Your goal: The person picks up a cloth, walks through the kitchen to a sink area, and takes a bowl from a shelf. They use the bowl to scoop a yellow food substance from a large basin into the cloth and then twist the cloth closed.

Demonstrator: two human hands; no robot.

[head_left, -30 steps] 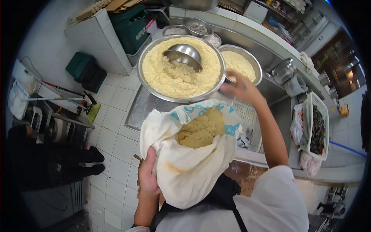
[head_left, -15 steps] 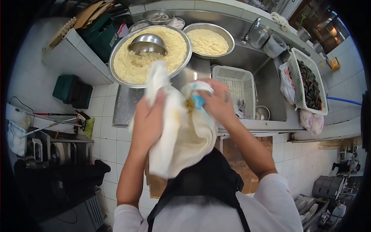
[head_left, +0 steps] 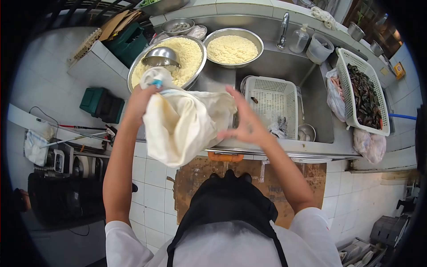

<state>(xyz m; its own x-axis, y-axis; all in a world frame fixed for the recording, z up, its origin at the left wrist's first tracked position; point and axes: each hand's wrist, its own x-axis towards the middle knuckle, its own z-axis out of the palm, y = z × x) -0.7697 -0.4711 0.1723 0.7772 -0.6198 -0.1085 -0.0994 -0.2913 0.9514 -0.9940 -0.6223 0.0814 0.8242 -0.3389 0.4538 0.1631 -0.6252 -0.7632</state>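
Note:
My left hand (head_left: pixel 144 101) is closed on the gathered top of a white cloth bag (head_left: pixel 178 127), beside a blue piece on it. The bag hangs in front of the counter edge. My right hand (head_left: pixel 244 120) has its fingers spread at the right side of the bag; whether the fingertips touch it is unclear. Behind the bag stands a large metal bowl (head_left: pixel 202 66) of pale yellow grated food (head_left: pixel 189 51), with a small steel bowl (head_left: pixel 161 58) resting in it. A second metal bowl (head_left: pixel 261 46) of the same food stands to its right.
A white basket (head_left: pixel 294 107) stands in the sink (head_left: pixel 322 129), below a faucet (head_left: pixel 283 31). Another basket (head_left: pixel 349 100) holding dark shellfish is at the right, near plastic bags (head_left: pixel 336 95). Cardboard (head_left: pixel 249 187) covers the floor below me.
The bag has moved left and up with my left hand. My right hand has let go of its top and opened at the bag's right side. The view has shifted slightly.

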